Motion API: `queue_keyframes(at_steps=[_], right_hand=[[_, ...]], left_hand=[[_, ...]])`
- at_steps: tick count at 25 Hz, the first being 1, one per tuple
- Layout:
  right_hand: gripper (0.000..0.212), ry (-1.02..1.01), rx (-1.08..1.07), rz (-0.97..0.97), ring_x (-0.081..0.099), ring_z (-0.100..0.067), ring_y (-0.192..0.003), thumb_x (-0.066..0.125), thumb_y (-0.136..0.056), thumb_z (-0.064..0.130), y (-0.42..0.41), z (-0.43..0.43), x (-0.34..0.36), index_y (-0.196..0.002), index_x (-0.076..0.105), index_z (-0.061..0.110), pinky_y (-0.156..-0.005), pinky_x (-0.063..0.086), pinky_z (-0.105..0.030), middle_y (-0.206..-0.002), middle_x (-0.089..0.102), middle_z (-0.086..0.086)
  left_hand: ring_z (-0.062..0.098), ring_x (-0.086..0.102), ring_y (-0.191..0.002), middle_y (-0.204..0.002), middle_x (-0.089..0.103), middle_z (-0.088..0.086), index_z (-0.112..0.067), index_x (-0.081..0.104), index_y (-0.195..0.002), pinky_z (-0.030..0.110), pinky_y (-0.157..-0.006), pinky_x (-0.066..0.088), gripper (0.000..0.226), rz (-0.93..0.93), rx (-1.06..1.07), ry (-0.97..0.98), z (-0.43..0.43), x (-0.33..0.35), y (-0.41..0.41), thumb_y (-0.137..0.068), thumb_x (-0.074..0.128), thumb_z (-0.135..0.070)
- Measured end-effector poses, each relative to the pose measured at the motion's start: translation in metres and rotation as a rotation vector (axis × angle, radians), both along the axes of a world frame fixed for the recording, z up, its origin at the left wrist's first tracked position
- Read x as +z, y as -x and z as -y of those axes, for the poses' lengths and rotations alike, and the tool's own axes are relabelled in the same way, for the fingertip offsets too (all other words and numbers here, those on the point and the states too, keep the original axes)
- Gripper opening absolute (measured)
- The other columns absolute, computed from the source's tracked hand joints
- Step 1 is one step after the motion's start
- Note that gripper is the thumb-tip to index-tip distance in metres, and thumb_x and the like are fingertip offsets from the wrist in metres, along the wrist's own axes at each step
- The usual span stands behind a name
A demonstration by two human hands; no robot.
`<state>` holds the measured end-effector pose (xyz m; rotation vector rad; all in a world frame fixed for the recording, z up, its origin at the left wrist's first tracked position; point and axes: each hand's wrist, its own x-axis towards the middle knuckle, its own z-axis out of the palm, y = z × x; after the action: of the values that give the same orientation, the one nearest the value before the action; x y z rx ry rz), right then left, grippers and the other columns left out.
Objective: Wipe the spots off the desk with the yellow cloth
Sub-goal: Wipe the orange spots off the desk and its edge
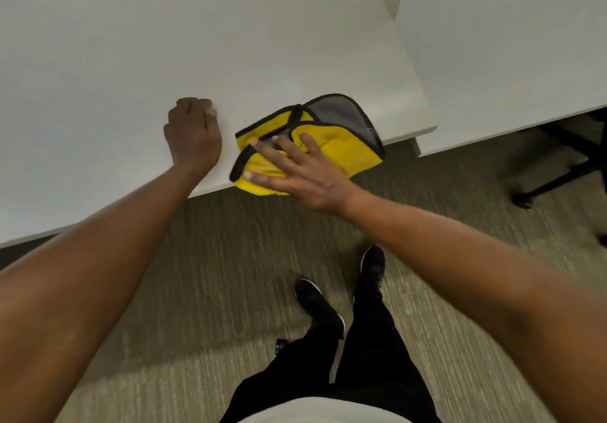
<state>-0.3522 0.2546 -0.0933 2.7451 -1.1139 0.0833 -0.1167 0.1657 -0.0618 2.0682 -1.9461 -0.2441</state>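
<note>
The yellow cloth [341,146], edged in black with a grey underside folded up at its far side, lies bunched at the front edge of the white desk [164,44], partly hanging over it. My right hand [295,173] lies flat on the cloth with fingers spread, pressing it down. My left hand [193,133] rests on the desk just left of the cloth, curled into a fist with nothing in it. I can make out no spots on the desk surface.
A second white desk [512,44] stands to the right, separated by a narrow gap. A dark office chair base [558,173] sits under it. Grey carpet [197,291] lies below, with my legs and dark shoes [328,304] near the desk edge.
</note>
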Motion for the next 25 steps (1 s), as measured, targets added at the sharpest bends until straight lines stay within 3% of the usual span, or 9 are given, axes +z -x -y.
queue_keyframes(at_steps=[3,6,9,12,17,22,25], right_hand=[[0.084,0.114,0.122,-0.137,0.021,-0.038,-0.151,0.051,-0.088,0.01,0.095,0.01,0.0,-0.158,0.014,0.038,-0.116,0.022,-0.063,-0.169,0.007,-0.006],[0.072,0.049,0.104,-0.204,0.026,-0.039,-0.147,0.051,-0.09,0.018,0.155,0.019,0.013,-0.155,0.026,0.037,-0.11,0.028,-0.062,-0.169,0.001,-0.005],[0.057,-0.027,0.052,-0.185,0.025,-0.039,-0.148,0.056,-0.09,0.025,0.138,0.014,0.015,-0.144,0.043,0.037,-0.113,0.024,-0.062,-0.169,0.002,-0.004],[0.049,-0.073,0.087,-0.108,0.021,-0.036,-0.151,0.061,-0.09,0.03,0.068,0.013,0.014,-0.138,0.05,0.037,-0.117,0.02,-0.064,-0.169,0.009,-0.002],[0.035,-0.128,0.067,-0.004,0.019,-0.038,-0.152,0.046,-0.096,0.028,-0.051,-0.002,0.005,-0.129,0.059,0.028,-0.117,0.016,-0.067,-0.167,0.019,-0.008],[0.043,-0.105,0.119,-0.038,0.018,-0.035,-0.153,0.036,-0.096,0.024,-0.019,0.004,0.005,-0.133,0.058,0.027,-0.12,0.014,-0.064,-0.168,0.014,-0.007],[0.047,-0.075,0.124,-0.082,0.019,-0.034,-0.153,0.039,-0.091,0.019,0.045,0.014,0.006,-0.133,0.057,0.028,-0.12,0.017,-0.063,-0.168,0.014,-0.005]], left_hand=[[0.035,0.048,-0.128,-0.141,0.052,0.016,-0.007,0.055,-0.133,0.044,-0.1,0.039,0.042,0.045,-0.047,0.04,-0.011,-0.007,0.004,-0.102,0.036,-0.026],[0.034,0.045,-0.133,-0.145,0.049,0.014,-0.009,0.052,-0.134,0.046,-0.103,0.038,0.044,0.086,-0.036,0.03,-0.01,-0.013,0.004,-0.1,0.033,-0.029],[0.035,0.043,-0.135,-0.148,0.047,0.013,-0.01,0.051,-0.136,0.047,-0.106,0.038,0.044,0.096,-0.028,0.01,-0.01,-0.015,0.004,-0.101,0.032,-0.03],[0.036,0.041,-0.138,-0.151,0.045,0.014,-0.01,0.049,-0.139,0.048,-0.109,0.037,0.046,0.093,-0.015,-0.005,-0.008,-0.016,0.005,-0.103,0.031,-0.032],[0.032,0.041,-0.142,-0.153,0.048,0.014,-0.01,0.054,-0.139,0.045,-0.112,0.035,0.045,-0.01,-0.009,0.029,-0.008,-0.015,-0.002,-0.105,0.033,-0.029],[0.032,0.045,-0.139,-0.149,0.051,0.014,-0.009,0.055,-0.136,0.045,-0.111,0.037,0.044,-0.001,-0.03,0.065,-0.01,-0.018,-0.004,-0.104,0.033,-0.03],[0.036,0.054,-0.122,-0.13,0.059,0.016,-0.008,0.057,-0.123,0.046,-0.096,0.044,0.039,0.049,-0.062,0.114,-0.009,-0.02,-0.003,-0.102,0.032,-0.031]])
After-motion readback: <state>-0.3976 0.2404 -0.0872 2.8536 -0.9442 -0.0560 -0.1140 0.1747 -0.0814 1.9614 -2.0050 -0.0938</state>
